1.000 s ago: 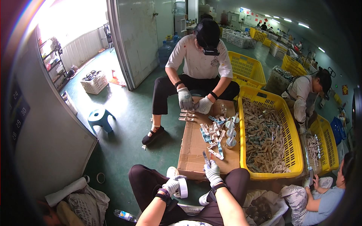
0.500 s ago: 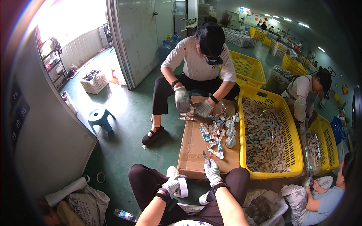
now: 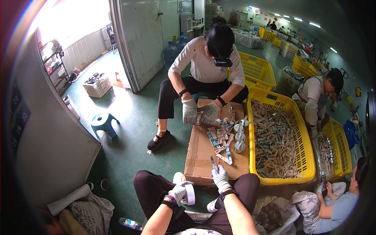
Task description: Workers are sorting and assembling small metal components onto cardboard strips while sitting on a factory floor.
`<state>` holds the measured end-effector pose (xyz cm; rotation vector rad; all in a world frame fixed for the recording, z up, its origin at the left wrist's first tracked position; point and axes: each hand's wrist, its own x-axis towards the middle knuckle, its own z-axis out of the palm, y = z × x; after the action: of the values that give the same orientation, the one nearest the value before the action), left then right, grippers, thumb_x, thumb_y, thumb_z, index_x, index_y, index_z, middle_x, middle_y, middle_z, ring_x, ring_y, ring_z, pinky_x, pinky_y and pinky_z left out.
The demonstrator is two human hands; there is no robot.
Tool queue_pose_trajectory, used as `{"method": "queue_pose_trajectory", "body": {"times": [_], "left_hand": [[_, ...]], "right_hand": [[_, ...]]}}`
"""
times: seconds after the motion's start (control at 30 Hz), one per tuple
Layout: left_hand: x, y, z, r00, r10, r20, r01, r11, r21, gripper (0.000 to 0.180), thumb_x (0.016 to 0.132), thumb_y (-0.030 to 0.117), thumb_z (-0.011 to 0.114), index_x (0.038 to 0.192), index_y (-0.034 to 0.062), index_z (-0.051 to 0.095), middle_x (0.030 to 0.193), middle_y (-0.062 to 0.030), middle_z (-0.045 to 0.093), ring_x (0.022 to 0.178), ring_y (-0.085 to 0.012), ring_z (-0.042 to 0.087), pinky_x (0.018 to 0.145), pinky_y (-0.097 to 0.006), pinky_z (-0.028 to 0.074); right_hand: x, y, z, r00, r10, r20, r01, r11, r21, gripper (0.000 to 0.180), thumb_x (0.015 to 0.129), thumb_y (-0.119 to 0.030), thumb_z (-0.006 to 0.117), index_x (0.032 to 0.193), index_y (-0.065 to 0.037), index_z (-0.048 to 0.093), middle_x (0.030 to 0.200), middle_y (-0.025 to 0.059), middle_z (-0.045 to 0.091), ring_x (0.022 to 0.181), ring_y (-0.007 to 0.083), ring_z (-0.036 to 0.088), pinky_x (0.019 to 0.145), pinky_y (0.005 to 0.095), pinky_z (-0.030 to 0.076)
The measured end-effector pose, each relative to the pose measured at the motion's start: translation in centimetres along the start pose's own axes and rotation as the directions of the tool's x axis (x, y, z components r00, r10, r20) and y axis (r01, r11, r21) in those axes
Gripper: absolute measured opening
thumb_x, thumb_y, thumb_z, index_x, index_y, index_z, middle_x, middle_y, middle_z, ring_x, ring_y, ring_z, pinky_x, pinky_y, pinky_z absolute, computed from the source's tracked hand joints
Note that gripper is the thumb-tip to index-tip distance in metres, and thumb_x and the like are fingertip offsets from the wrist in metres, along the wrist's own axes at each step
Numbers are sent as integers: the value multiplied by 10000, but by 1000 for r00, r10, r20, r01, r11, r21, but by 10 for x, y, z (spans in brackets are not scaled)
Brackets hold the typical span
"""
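At the near edge of the cardboard box (image 3: 203, 152), the right hand (image 3: 221, 178) pinched a small, light, stiff packet (image 3: 214, 163) by its lower end; the left hand (image 3: 179, 191) clasped a tape roll (image 3: 190, 194).

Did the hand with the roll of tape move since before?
No. The left hand, holding the white tape roll, sits at the same spot beside the cardboard box corner.
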<state>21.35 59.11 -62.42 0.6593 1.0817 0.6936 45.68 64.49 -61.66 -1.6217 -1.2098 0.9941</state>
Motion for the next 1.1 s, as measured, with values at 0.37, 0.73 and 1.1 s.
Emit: {"method": "queue_pose_trajectory", "body": {"times": [0.37, 0.73, 1.1], "left_hand": [[3, -5, -2, 1000, -10, -15, 11, 1000, 29, 494, 785, -168, 435, 1165, 70, 641, 948, -36, 643, 841, -147, 605, 728, -265, 493], [-10, 5, 7, 999, 11, -47, -10, 1000, 23, 361, 786, -98, 623, 1097, 79, 674, 959, -22, 658, 835, -133, 613, 732, -265, 509], [-13, 9, 4, 1000, 28, 11, -27, 998, -58, 200, 818, 52, 730, 1010, 94, 694, 895, 19, 665, 800, -106, 611, 702, -255, 504]], "right_hand": [[-2, -4, -1, 1000, 13, 4, -13, 1000, 17, 133, 880, -32, 570, 1011, -17, 552, 731, 26, 597, 599, 110, 583, 577, 290, 509], [1, 2, -1, 1000, -9, -22, 8, 999, -52, 138, 879, -41, 569, 1016, -26, 561, 733, 23, 600, 595, 109, 579, 564, 290, 500], [2, 4, 0, 1000, 23, -10, -23, 1000, -10, 124, 879, -47, 570, 1002, -33, 556, 724, 19, 581, 592, 108, 570, 560, 288, 491]]}}
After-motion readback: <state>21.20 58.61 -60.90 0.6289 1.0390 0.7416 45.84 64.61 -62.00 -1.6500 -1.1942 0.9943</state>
